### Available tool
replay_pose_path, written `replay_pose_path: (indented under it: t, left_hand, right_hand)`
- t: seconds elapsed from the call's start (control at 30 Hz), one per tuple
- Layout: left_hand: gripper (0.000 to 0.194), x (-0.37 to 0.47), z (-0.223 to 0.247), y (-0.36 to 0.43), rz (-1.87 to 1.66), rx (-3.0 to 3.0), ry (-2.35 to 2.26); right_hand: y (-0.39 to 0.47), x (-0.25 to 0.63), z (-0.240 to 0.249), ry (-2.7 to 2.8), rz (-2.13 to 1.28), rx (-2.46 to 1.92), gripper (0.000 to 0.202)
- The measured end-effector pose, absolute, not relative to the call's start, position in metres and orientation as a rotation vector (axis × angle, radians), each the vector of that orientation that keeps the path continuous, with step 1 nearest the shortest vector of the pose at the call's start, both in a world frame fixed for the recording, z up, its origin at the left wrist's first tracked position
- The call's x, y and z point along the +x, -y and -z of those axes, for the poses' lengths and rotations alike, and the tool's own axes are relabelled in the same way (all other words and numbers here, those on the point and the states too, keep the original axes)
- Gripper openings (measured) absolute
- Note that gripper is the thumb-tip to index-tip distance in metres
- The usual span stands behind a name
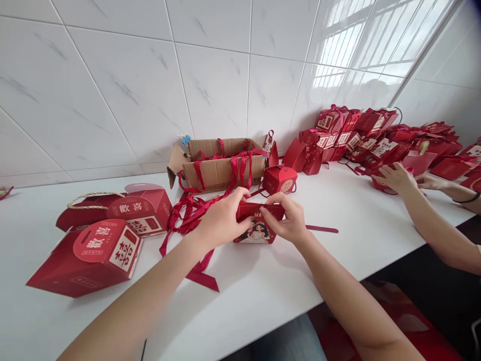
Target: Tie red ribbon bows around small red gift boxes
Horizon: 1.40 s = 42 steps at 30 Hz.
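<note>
Red box [257, 236] stands on your side of cardboard box [221, 175], wide side running left to right; your left hand [222, 215] and right hand [291, 220] pinch its top edge, both equally near.

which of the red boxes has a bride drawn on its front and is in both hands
The small red box between the left hand and right hand, in front of the cardboard box; the others lie outside this person's grasp.
</note>
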<state>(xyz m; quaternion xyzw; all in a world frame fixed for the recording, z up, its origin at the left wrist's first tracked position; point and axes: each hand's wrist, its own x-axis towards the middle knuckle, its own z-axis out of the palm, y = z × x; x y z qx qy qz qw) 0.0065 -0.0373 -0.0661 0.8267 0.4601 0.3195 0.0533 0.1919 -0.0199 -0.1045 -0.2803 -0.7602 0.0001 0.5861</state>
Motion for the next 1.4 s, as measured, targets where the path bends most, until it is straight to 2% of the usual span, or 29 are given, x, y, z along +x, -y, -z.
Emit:
replay_pose_path:
  t: [0.13,0.3,0.4,0.53,0.6,0.7,0.73,0.8,0.87,0.9,1.03,1.17,1.4]
  left_hand:
    - [0.01,-0.015,0.032,0.045,-0.591,2.593,-1.451]
    - [0.01,-0.045,0.006,0.059,-0.488,2.582,-1.416]
    - [0.009,-0.059,-0.006,0.069,-0.634,2.586,-1.346]
    - [0.008,-0.047,-0.012,0.083,-1.143,2.425,-1.215]
    - [0.006,-0.032,-0.011,0.086,-1.278,2.244,-1.184]
    - [0.043,-0.016,-0.006,0.085,-1.328,2.078,-1.09]
    - [0.048,-0.014,-0.005,0.084,-1.361,2.089,-1.061]
    - [0.032,-0.015,-0.004,0.082,-1.392,2.195,-1.029]
    - [0.009,-0.019,-0.004,0.081,-1.345,2.283,-1.044]
    - [0.007,-0.021,-0.004,0.08,-1.286,2.295,-1.051]
    - [0.023,-0.025,-0.002,0.078,-0.969,2.326,-1.073]
    - [0.024,-0.021,0.003,0.075,-0.637,2.431,-1.137]
    - [0.03,-0.013,0.009,0.07,-0.647,2.326,-1.224]
  right_hand:
    - [0.023,0.19,0.104,1.839,-0.044,-0.559,0.012]
    - [0.028,0.186,0.105,1.853,-0.082,-0.463,0.015]
    - [0.031,0.183,0.106,1.865,-0.075,-0.415,0.017]
    - [0.04,0.178,0.105,1.904,-0.108,-0.291,0.023]
    - [0.045,0.176,0.105,1.913,-0.124,-0.235,0.023]
    - [0.047,0.174,0.105,1.89,-0.113,-0.194,0.024]
    - [0.047,0.173,0.105,1.881,-0.103,-0.184,0.025]
    - [0.046,0.174,0.106,1.871,-0.076,-0.162,0.028]
    - [0.044,0.175,0.106,1.869,-0.05,-0.142,0.03]
    - [0.044,0.176,0.105,1.868,-0.042,-0.141,0.03]
    - [0.044,0.176,0.104,1.868,-0.044,-0.169,0.028]
    - [0.045,0.174,0.103,1.887,-0.034,-0.146,0.026]
    - [0.044,0.175,0.104,1.896,0.003,-0.145,0.027]
